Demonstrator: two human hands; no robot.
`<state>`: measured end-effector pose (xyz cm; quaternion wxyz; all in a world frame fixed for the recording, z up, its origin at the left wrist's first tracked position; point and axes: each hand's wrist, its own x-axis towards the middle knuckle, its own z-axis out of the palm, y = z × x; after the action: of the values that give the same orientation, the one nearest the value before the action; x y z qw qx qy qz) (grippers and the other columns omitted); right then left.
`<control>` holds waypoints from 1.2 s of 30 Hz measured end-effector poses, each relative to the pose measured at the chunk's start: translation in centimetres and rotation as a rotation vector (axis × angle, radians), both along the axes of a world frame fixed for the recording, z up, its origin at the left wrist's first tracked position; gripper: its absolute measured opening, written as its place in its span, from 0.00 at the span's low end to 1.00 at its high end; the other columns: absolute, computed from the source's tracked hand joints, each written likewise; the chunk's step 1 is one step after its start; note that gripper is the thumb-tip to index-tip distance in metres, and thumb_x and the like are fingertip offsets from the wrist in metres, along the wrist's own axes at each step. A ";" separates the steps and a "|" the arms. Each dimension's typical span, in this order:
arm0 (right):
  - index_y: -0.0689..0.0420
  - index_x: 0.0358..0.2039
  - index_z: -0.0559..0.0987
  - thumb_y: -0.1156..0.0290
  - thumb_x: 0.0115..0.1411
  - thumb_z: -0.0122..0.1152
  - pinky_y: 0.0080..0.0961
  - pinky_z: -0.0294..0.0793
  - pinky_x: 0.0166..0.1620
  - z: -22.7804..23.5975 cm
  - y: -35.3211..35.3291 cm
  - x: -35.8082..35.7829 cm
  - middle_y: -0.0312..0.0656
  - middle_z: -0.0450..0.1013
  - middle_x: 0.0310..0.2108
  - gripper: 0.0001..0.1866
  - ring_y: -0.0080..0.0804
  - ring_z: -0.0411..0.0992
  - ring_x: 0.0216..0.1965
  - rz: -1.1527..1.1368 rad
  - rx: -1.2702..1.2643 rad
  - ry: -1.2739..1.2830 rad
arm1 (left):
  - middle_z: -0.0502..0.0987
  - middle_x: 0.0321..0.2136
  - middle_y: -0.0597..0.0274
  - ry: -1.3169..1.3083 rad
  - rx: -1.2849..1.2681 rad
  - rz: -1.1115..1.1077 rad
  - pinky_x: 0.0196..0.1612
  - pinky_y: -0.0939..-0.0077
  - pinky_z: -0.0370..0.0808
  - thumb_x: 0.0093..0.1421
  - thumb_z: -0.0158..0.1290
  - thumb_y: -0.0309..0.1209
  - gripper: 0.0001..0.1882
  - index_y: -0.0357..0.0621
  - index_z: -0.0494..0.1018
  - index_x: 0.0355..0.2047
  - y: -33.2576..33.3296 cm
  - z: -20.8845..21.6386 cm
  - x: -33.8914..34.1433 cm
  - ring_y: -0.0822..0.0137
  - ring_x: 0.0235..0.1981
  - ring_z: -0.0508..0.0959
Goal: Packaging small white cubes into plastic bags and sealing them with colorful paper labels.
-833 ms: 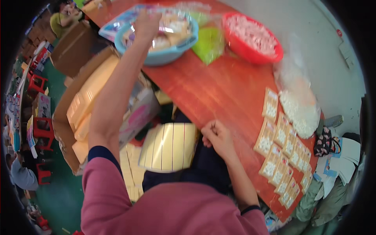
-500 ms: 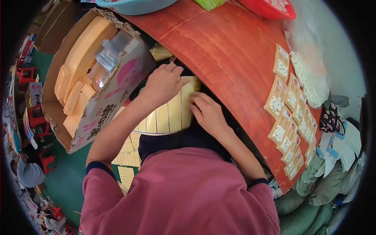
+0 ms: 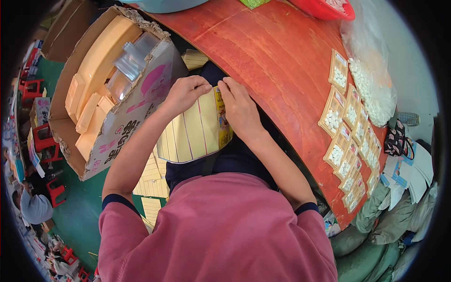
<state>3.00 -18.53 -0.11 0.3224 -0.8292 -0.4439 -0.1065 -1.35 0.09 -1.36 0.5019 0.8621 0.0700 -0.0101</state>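
Beside the red table, green floor.

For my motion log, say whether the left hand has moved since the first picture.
Yes: the left hand came away from the blue basin, down to the yellow sheet.

Two grips — one blue basin, one red basin, one red tabletop.

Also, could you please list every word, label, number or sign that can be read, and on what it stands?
I do not copy wording, but print stands here:
Cardboard box: large dark characters and pink lettering on its side, legible.
Yellow sheet: colourful print along its right edge, too small to read.
Trays: small labels, too small to read.
Far-left carton: dark print, too small.
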 end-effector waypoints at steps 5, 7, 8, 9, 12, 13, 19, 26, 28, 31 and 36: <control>0.64 0.47 0.73 0.82 0.48 0.53 0.30 0.73 0.46 -1.5 0.6 0.3 0.48 0.69 0.45 0.22 0.44 0.70 0.43 0.020 -0.038 -0.067 | 0.76 0.27 0.57 0.011 -0.036 0.061 0.35 0.73 0.71 0.58 0.52 0.36 0.12 0.38 0.75 0.32 0.0 -0.6 -0.1 0.64 0.29 0.76; 0.64 0.46 0.74 0.81 0.48 0.53 0.29 0.74 0.45 -1.7 0.3 0.5 0.47 0.70 0.45 0.21 0.41 0.71 0.42 0.046 -0.013 -0.175 | 0.76 0.27 0.57 0.054 -0.069 0.078 0.35 0.73 0.71 0.58 0.52 0.36 0.13 0.37 0.75 0.32 -0.1 -0.4 -0.2 0.64 0.29 0.76; 0.64 0.46 0.74 0.81 0.48 0.53 0.29 0.74 0.45 -1.9 0.2 0.6 0.47 0.70 0.45 0.21 0.41 0.71 0.42 0.047 -0.015 -0.176 | 0.76 0.27 0.57 0.071 -0.076 0.082 0.34 0.73 0.70 0.59 0.51 0.36 0.13 0.37 0.75 0.32 -0.2 -0.3 -0.2 0.64 0.29 0.76; 0.63 0.45 0.74 0.81 0.47 0.53 0.28 0.74 0.44 -1.8 0.2 0.6 0.46 0.70 0.45 0.20 0.40 0.71 0.42 0.053 -0.013 -0.203 | 0.76 0.27 0.57 0.087 -0.082 0.088 0.34 0.73 0.70 0.59 0.51 0.37 0.13 0.37 0.75 0.32 -0.2 -0.3 -0.2 0.64 0.29 0.76; 0.64 0.44 0.75 0.78 0.48 0.54 0.27 0.74 0.44 -1.9 -0.1 0.8 0.45 0.71 0.44 0.19 0.38 0.71 0.42 0.076 -0.034 -0.275 | 0.76 0.26 0.57 0.084 -0.090 0.078 0.34 0.73 0.70 0.59 0.51 0.37 0.13 0.37 0.75 0.32 -0.1 -0.7 -0.1 0.65 0.28 0.75; 0.64 0.44 0.74 0.75 0.49 0.54 0.26 0.73 0.44 -2.0 -0.2 0.9 0.45 0.70 0.44 0.19 0.37 0.70 0.43 0.092 -0.057 -0.320 | 0.76 0.26 0.57 0.084 -0.090 0.079 0.34 0.73 0.70 0.59 0.51 0.37 0.13 0.37 0.75 0.32 -0.1 -0.7 -0.1 0.65 0.28 0.75; 0.63 0.39 0.76 0.80 0.52 0.57 0.25 0.75 0.39 -2.0 -0.2 0.0 0.44 0.74 0.37 0.12 0.36 0.74 0.37 0.000 0.144 0.019 | 0.75 0.23 0.59 0.115 -0.061 0.027 0.32 0.77 0.69 0.59 0.51 0.35 0.11 0.38 0.75 0.32 0.3 -0.2 -0.1 0.71 0.24 0.73; 0.65 0.33 0.78 0.75 0.56 0.57 0.20 0.73 0.30 -0.7 0.7 -0.9 0.45 0.74 0.29 0.07 0.27 0.75 0.26 -0.155 0.291 0.539 | 0.74 0.22 0.66 0.199 -0.352 -0.024 0.30 0.80 0.69 0.58 0.51 0.33 0.11 0.35 0.75 0.31 -0.1 1.4 -0.1 0.80 0.25 0.69; 0.66 0.32 0.79 0.74 0.56 0.57 0.19 0.72 0.29 -0.1 0.7 -0.7 0.44 0.75 0.26 0.08 0.26 0.75 0.24 -0.168 0.299 0.552 | 0.73 0.22 0.67 0.194 -0.347 -0.023 0.30 0.80 0.69 0.58 0.51 0.32 0.11 0.34 0.75 0.30 -0.6 1.9 -0.1 0.81 0.25 0.69; 0.66 0.31 0.79 0.73 0.56 0.58 0.19 0.71 0.28 1.2 0.3 -1.0 0.42 0.76 0.24 0.08 0.22 0.73 0.22 -0.200 0.286 0.702 | 0.75 0.21 0.62 0.135 -0.297 -0.009 0.30 0.77 0.69 0.56 0.51 0.32 0.10 0.35 0.75 0.29 -1.8 3.0 -0.5 0.75 0.23 0.72; 0.65 0.23 0.79 0.73 0.50 0.57 0.25 0.71 0.26 3.5 -0.3 -1.1 0.48 0.74 0.18 0.08 0.34 0.73 0.19 -0.287 0.258 0.777 | 0.72 0.23 0.58 -0.056 -0.013 -0.046 0.31 0.76 0.68 0.57 0.52 0.28 0.08 0.32 0.72 0.30 -3.5 4.3 -0.9 0.72 0.26 0.72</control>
<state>1.87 -18.78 3.41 0.5484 -0.8140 -0.1527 0.1152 -2.28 -3.36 2.89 0.5089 0.8600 0.0362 0.0022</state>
